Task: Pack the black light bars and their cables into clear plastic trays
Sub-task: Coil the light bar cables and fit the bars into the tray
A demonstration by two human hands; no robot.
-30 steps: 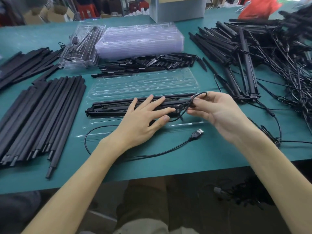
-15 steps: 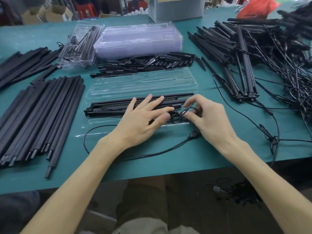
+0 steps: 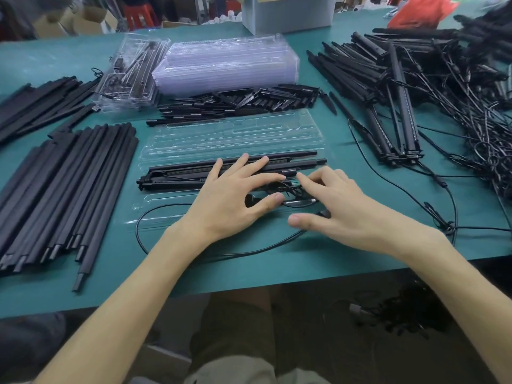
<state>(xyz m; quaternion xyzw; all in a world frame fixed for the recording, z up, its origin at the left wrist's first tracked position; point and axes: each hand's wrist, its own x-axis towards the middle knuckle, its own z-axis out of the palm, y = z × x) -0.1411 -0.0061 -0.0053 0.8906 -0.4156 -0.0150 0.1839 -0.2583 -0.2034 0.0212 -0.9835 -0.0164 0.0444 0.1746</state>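
Note:
An open clear plastic tray lies in front of me on the green table. A black light bar rests in its near half. My left hand lies flat on the bar with fingers spread, its thumb beside a small coil of the black cable. My right hand has its fingertips curled onto that coil and holds it down in the tray, thumb stretched apart. The rest of the cable loops left and runs along the table's front under my arms. The USB plug is mostly hidden under my right palm.
Black rods lie in rows at left. A stack of clear trays and a packed tray sit at the back, short black clips before them. Tangled light bars and cables fill the right. A grey box stands behind.
My right hand brought the cable loop down from above the bar's right end onto the tray and now presses the coil there. The USB plug went under my palm. My left hand stayed on the bar.

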